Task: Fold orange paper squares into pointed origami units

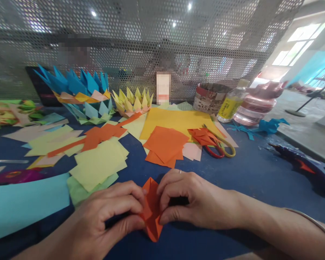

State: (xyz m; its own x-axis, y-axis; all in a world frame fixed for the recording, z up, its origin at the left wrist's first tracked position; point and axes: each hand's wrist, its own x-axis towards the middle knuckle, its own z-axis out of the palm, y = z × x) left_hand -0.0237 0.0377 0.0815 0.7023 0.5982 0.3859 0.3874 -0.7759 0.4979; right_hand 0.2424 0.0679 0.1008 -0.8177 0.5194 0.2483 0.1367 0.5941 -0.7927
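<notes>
A small folded orange paper piece (152, 211) stands between both of my hands, low in the middle of the view, just above the blue table (254, 173). My left hand (108, 216) pinches its left side with thumb and fingers closed. My right hand (189, 200), a ring on one finger, pinches its right side. Part of the paper is hidden behind my fingers.
Orange squares (165, 146), pale yellow-green squares (100, 162) and a yellow sheet (178, 121) lie ahead. Red-handled scissors (216, 144), a blue glue gun (306, 166), a bottle (230, 106), a woven basket (209, 97), blue (78, 92) and yellow (132, 101) spiked paper crowns, a perforated screen (141, 43) behind.
</notes>
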